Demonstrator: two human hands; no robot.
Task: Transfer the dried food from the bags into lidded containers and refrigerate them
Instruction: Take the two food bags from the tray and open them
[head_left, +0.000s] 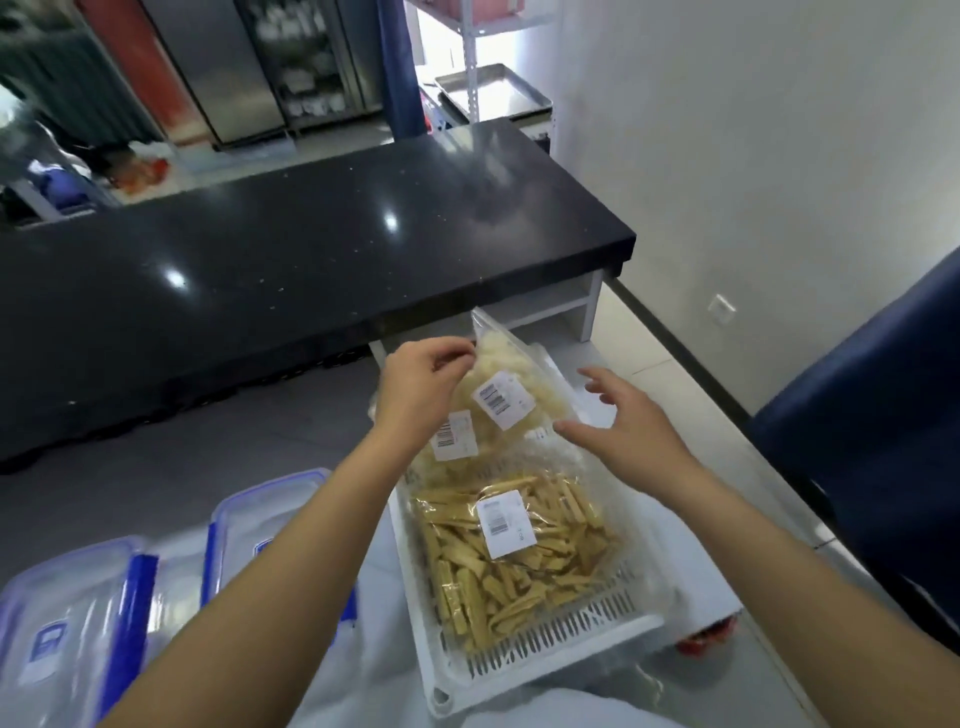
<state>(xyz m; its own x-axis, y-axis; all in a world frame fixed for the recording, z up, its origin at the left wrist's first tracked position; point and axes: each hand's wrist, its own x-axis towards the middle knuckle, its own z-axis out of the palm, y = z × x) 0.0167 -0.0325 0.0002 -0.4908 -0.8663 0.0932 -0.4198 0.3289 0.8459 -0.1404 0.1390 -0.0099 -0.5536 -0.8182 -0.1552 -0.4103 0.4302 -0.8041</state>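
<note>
A white slotted basket (561, 631) in front of me holds clear bags of dried food. My left hand (423, 387) pinches the top edge of a bag of pale dried pieces (511, 382) and lifts it at a tilt above the basket. A second pale bag (454, 447) with a barcode label lies under it. Nearest me in the basket lies a bag of yellow dried sticks (524, 551). My right hand (631, 415) hovers just right of the lifted bag with spread fingers and holds nothing. Clear containers with blue-clipped lids (270, 525) sit at the lower left.
A long black counter (311, 249) runs across ahead of me. A dark blue surface (872, 415) stands at the right by the white wall. Behind the counter are steel fridges (291, 67) and a metal rack with a tray (493, 93).
</note>
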